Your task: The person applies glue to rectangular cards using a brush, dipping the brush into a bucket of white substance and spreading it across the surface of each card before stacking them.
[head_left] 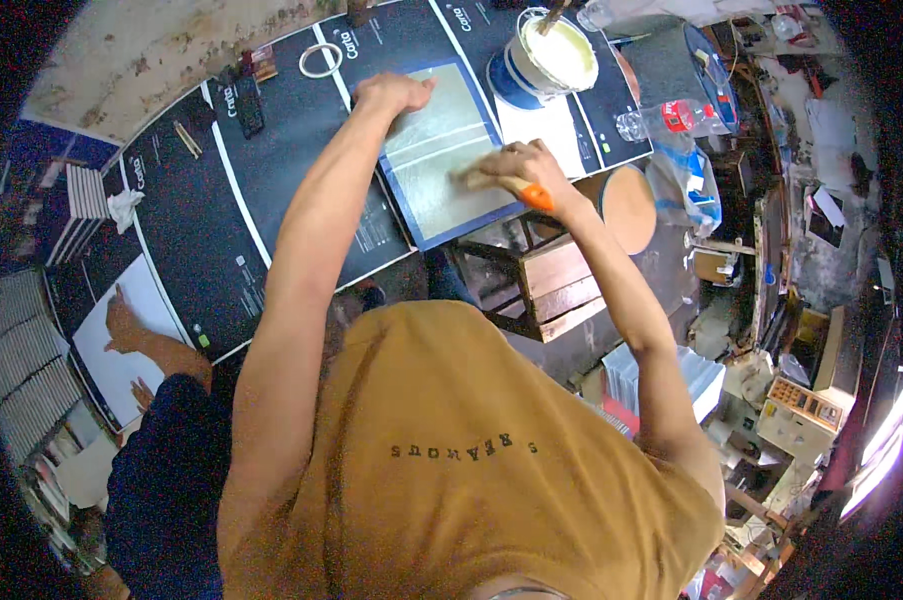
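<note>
A flat panel [441, 150] lies in front of me, with a blue border, a shiny grey-green middle and pale lines across it. My left hand [396, 95] rests at its far left corner, thumb spread over the surface and the other fingers by the edge, partly hidden. In my right hand [541, 165] is a brush [533, 192] with an orange handle end. Its blurred bristles touch or hover just over the panel's right half. Beyond my right hand stands a white and blue bucket [543, 60] of pale, creamy paste, a stick leaning in it.
Dark printed boards [301, 160] cover the table. A tape roll [320, 60], a white sheet [541, 130] and a plastic bottle [671, 119] lie around the panel. At left, another person's hand [131, 325] presses on white paper [136, 375]. A wooden stool [561, 285] stands below the table edge.
</note>
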### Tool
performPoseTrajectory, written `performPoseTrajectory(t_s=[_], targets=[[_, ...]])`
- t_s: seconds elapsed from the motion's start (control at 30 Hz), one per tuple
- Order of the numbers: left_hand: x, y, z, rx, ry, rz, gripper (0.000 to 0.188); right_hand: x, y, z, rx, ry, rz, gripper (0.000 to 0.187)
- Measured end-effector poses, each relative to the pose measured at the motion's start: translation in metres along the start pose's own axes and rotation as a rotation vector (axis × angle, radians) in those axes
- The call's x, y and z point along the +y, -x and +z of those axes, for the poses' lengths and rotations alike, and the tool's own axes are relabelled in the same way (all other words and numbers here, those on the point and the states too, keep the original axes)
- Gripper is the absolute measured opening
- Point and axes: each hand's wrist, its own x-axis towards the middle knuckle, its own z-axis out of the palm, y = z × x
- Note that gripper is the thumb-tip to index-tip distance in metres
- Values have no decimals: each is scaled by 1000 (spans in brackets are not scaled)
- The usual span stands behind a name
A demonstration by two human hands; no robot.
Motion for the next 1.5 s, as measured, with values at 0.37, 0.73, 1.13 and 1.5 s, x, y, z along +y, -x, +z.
performPoseTrajectory(t_s=[0.37,0.73,1.13,1.5], targets=[[0,1,-3,1,-20,-6,73,21,39,-28,-100,47,-46,28],[-8,154,117,632,167,47,68,63,-2,-32,579,-498,675,31],[33,182,144,397,64,-131,87,113,-66,20,462,-385,461,26],[42,175,128,276,49,-188,94,169,-215,-4,161,-210,247,40]])
